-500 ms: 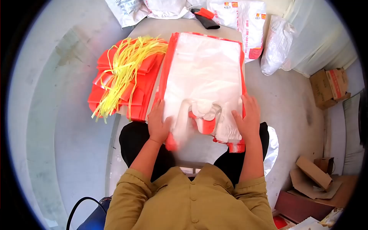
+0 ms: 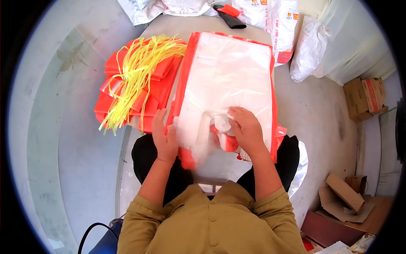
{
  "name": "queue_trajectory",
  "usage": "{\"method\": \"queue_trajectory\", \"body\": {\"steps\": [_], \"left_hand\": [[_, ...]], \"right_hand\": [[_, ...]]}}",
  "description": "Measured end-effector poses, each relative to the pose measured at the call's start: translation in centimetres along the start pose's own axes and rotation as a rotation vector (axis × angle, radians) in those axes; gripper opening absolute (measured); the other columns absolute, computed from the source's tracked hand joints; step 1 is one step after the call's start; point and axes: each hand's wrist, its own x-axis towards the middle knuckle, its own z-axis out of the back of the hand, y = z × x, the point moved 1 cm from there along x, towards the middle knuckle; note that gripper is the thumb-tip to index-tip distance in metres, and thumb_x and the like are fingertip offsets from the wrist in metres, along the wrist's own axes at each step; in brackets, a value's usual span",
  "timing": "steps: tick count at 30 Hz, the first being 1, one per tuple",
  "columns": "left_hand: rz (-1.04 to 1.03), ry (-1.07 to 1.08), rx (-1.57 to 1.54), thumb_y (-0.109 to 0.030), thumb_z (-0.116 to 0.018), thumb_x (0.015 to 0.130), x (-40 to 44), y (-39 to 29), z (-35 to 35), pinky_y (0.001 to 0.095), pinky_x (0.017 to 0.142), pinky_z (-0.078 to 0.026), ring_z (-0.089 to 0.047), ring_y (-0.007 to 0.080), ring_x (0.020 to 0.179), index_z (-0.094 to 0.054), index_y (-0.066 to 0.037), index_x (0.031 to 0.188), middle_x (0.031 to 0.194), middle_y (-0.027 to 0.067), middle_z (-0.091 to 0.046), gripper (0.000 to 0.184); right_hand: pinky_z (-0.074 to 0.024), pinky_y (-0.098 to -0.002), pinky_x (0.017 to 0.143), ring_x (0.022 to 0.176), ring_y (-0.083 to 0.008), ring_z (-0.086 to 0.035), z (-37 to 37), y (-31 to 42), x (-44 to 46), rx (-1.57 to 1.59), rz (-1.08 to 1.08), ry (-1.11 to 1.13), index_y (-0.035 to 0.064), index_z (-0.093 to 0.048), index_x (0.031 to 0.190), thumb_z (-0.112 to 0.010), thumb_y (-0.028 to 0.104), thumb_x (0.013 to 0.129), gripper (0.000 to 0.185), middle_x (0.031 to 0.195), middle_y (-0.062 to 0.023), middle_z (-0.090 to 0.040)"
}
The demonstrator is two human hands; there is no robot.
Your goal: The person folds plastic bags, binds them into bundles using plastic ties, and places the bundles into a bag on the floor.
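A stack of white plastic bags (image 2: 230,76) with red edges lies on the surface before me, its cut-out handle end toward my lap. My left hand (image 2: 166,137) stands at the stack's lower left edge, fingers stretched and thumb apart. Over the right handle my right hand (image 2: 247,130) rests with fingers out, hiding part of it. A round white piece (image 2: 222,122) of the bags shows between the handles. The left handle strip looks blurred. To the left lies a pile of folded red bags (image 2: 163,95) with yellow strips (image 2: 137,80) across it.
White printed sacks (image 2: 283,25) stand at the far edge, with a black and red item (image 2: 231,19) beside them. A clear plastic bundle (image 2: 310,48) lies to the right. Cardboard boxes (image 2: 359,99) sit farther right, and torn cardboard (image 2: 344,203) lies lower right.
My right hand has moved left from the stack's right edge onto the handle area. My left hand has shifted slightly left. The stack's lower right corner now spreads farther right.
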Motion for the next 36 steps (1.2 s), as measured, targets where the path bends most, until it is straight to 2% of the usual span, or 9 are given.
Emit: {"method": "queue_trajectory", "body": {"steps": [3,6,9,12,17,23,29,32,36], "left_hand": [[0.068,0.313,-0.066,-0.021,-0.048,0.108,1.7,-4.2,0.1,0.0374,0.116,-0.039,-0.053,0.0266,0.136,-0.057,0.002,0.140,0.147,0.0159,-0.056,0.040],[0.222,0.609,-0.507,-0.019,-0.046,0.111,2.2,-7.3,-2.6,0.0358,0.114,-0.042,-0.054,0.0266,0.137,-0.055,-0.001,0.141,0.146,0.0138,-0.057,0.037],[0.713,0.607,-0.966,-0.025,-0.044,0.113,2.5,-10.8,-4.8,0.0379,0.115,-0.043,-0.053,0.0287,0.139,-0.048,-0.004,0.148,0.148,0.0147,-0.054,0.041],[0.942,0.481,-1.325,-0.034,-0.041,0.115,2.5,-10.8,-6.6,0.0410,0.116,-0.043,-0.051,0.0316,0.141,-0.039,-0.005,0.154,0.153,0.0174,-0.050,0.049],[1.004,0.401,-1.374,-0.039,-0.037,0.115,3.2,-11.2,-7.1,0.0437,0.118,-0.042,-0.049,0.0329,0.142,-0.035,-0.001,0.155,0.153,0.0200,-0.048,0.055],[0.984,0.394,-1.393,-0.041,-0.035,0.115,2.8,-10.3,-6.7,0.0430,0.118,-0.041,-0.048,0.0314,0.143,-0.035,-0.002,0.157,0.154,0.0197,-0.048,0.057],[0.845,0.451,-1.269,-0.043,-0.034,0.115,2.9,-9.7,-4.3,0.0406,0.117,-0.040,-0.050,0.0273,0.140,-0.038,-0.004,0.156,0.151,0.0153,-0.051,0.057],[0.713,0.328,-1.016,-0.042,-0.035,0.115,3.7,-8.1,-2.8,0.0399,0.118,-0.037,-0.048,0.0250,0.142,-0.041,-0.004,0.155,0.152,0.0137,-0.050,0.056],[0.677,0.142,-0.832,-0.041,-0.034,0.114,5.9,-4.5,-2.1,0.0402,0.123,-0.029,-0.040,0.0235,0.149,-0.042,-0.004,0.155,0.157,0.0135,-0.045,0.056]], "right_hand": [[-0.0528,-0.0416,0.097,0.109,-0.0342,-0.068,0.0,-0.1,0.8,0.221,-0.241,-0.021,0.0015,-0.074,0.116,-0.068,0.016,0.096,0.025,0.111,-0.0177,-0.073],[-0.0523,-0.0393,0.092,0.104,-0.0317,-0.068,-0.1,-0.7,1.3,0.365,-0.413,0.018,0.0005,-0.074,0.115,-0.065,0.022,0.100,0.027,0.107,-0.0177,-0.073],[-0.0514,-0.0370,0.088,0.100,-0.0278,-0.067,0.2,-1.1,1.6,0.447,-0.503,0.068,-0.0002,-0.073,0.114,-0.064,0.025,0.102,0.030,0.104,-0.0165,-0.071],[-0.0506,-0.0349,0.088,0.100,-0.0248,-0.067,0.6,-1.1,1.7,0.523,-0.528,0.090,-0.0011,-0.073,0.114,-0.063,0.026,0.102,0.031,0.105,-0.0149,-0.071],[-0.0507,-0.0346,0.096,0.109,-0.0253,-0.066,1.2,-0.5,1.6,0.648,-0.527,0.119,-0.0006,-0.071,0.123,-0.067,0.019,0.098,0.032,0.116,-0.0140,-0.070],[-0.0513,-0.0408,0.101,0.117,-0.0317,-0.066,1.0,1.1,1.2,0.332,-0.225,0.070,0.0042,-0.060,0.141,-0.072,0.007,0.089,0.053,0.128,-0.0149,-0.069],[-0.0534,-0.0422,0.095,0.110,-0.0333,-0.068,0.4,0.6,1.7,0.183,-0.355,0.036,0.0024,-0.070,0.122,-0.067,0.012,0.095,0.029,0.121,-0.0177,-0.072],[-0.0539,-0.0371,0.087,0.096,-0.0267,-0.070,-0.7,-1.1,1.6,0.370,-0.541,-0.054,0.0004,-0.072,0.114,-0.065,0.016,0.099,0.023,0.105,-0.0141,-0.074],[-0.0507,-0.0295,0.079,0.085,-0.0137,-0.063,-0.1,-0.3,2.3,0.600,-0.589,-0.083,-0.0014,-0.072,0.115,-0.064,0.017,0.101,0.024,0.092,-0.0059,-0.071]]}}
